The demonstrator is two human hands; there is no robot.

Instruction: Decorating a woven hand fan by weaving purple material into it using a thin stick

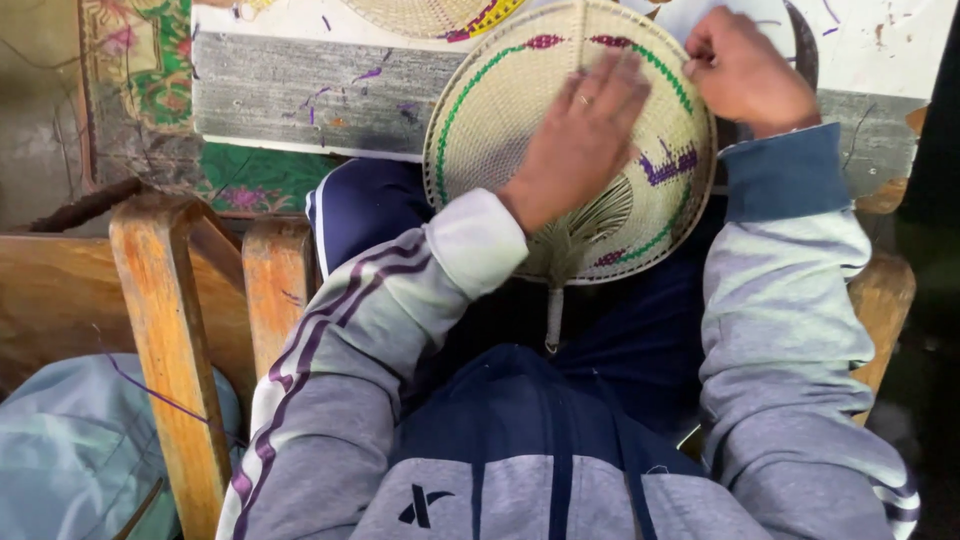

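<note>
Head view: worn grey board [300,95] ahead of the hands, patterned mat [140,60] to the far left, wooden chair frame [170,320] below left. Woven fan [500,110] rests on the lap, handle pointing toward the body. Left hand [580,140] lies open, flat on the fan. Right hand [745,70] closed, pinching the fan's upper right rim. Second fan [430,15] beyond, partly cut off.

- A grey wooden board [300,95] lies across the top.
- Left of the board is a flowery mat [140,60].
- Below the board stands a brown wooden chair [170,330].
</note>
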